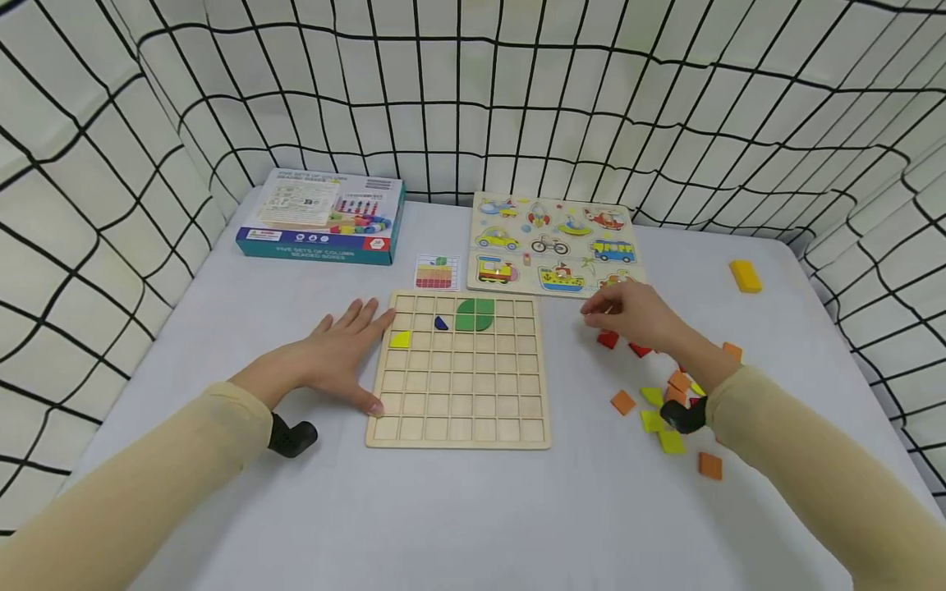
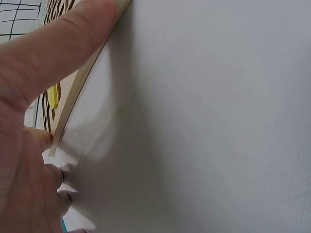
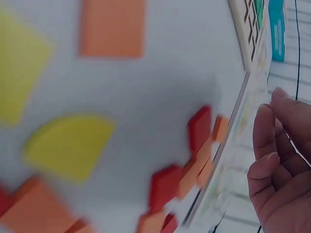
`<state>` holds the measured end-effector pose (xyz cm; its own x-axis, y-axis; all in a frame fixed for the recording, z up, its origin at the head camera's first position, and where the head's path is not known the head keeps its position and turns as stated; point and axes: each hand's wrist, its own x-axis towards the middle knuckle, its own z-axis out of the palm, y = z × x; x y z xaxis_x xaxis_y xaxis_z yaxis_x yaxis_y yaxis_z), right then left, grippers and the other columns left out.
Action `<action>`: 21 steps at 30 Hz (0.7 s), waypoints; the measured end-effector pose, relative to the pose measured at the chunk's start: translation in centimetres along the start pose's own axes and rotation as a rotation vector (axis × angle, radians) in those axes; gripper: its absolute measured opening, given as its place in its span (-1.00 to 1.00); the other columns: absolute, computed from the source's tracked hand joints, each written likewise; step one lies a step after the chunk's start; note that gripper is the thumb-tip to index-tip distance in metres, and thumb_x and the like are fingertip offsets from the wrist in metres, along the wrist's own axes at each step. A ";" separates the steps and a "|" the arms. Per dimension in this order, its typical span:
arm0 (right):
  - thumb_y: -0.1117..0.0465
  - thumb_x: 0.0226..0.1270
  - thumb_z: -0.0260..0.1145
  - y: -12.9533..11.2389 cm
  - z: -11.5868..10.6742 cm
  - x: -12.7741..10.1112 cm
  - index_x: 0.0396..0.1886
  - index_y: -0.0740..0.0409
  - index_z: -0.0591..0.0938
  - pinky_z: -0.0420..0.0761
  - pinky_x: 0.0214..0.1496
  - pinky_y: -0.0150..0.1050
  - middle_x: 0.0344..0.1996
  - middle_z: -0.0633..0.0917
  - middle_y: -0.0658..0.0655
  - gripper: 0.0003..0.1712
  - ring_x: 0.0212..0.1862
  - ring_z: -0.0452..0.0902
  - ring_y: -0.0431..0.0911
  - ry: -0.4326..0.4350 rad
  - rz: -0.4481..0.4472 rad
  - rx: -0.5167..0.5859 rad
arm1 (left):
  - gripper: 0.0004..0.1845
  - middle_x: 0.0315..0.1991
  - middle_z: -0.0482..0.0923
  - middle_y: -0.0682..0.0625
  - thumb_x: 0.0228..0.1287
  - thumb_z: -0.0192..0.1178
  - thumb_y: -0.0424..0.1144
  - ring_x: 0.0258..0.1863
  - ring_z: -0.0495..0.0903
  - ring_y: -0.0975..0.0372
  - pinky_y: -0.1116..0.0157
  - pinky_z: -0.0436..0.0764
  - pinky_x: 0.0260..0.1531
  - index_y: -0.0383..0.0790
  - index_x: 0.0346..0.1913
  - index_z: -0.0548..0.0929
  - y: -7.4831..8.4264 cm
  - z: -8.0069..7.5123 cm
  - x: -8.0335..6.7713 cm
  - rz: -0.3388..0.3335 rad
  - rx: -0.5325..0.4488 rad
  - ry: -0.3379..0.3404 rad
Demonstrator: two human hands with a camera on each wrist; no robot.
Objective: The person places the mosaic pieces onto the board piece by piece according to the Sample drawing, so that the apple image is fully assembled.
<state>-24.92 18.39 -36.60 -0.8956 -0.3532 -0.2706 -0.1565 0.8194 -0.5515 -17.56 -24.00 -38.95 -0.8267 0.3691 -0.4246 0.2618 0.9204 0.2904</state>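
On the table lies a square wooden grid board (image 1: pixel 458 410). It carries green quarter-round pieces (image 1: pixel 475 315) near the top, a small dark blue piece (image 1: pixel 441 323) and a yellow quarter-round piece (image 1: pixel 400 339) at the left. My left hand (image 1: pixel 336 353) is spread flat beside the board, thumb and index fingertips at its left edge. My right hand (image 1: pixel 636 316) hovers to the right of the board, above red pieces (image 1: pixel 608 339). In the right wrist view, that hand's (image 3: pixel 284 160) fingers are curled and the thumb and index tips meet, with no piece showing between them.
Loose orange (image 1: pixel 623 402) and yellow-green pieces (image 1: pixel 671 442) are scattered at the right, partly under my right forearm. Behind the board are a small pattern card (image 1: pixel 438 272), a vehicle picture puzzle (image 1: pixel 550 245) and a box (image 1: pixel 318 215). A yellow block (image 1: pixel 746 277) sits far right. Black netting (image 1: pixel 458 107) surrounds the table.
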 end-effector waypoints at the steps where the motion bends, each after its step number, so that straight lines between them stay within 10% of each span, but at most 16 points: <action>1: 0.14 0.44 0.37 0.7 -0.3 -0.6 0.05 0.14 0.73 0.62 -0.21 -0.29 -0.15 0.76 0.14 -0.72 -0.18 0.62 -0.01 0.006 0.017 -0.001 | 0.55 0.66 -0.32 -0.37 -0.26 0.55 0.40 0.62 -0.35 -0.33 -0.49 -0.21 0.44 -0.26 0.66 -0.13 0.0 0.0 0.0 0.000 0.001 0.000; 21: 0.09 0.23 0.55 7.1 1.4 -10.1 -0.11 0.03 0.76 0.57 -0.30 -0.44 -0.25 0.73 -0.09 -0.73 -0.27 0.50 -0.22 -0.139 -0.078 -0.008 | 0.56 0.65 -0.32 -0.39 -0.27 0.55 0.40 0.61 -0.34 -0.35 -0.50 -0.21 0.42 -0.29 0.65 -0.13 0.2 -0.2 -0.1 0.010 -0.008 0.001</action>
<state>-16.38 27.17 -38.88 -0.8144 -0.4747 -0.3338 -0.2275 0.7903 -0.5689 -17.55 -23.89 -38.73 -0.8246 0.3783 -0.4205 0.2661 0.9155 0.3018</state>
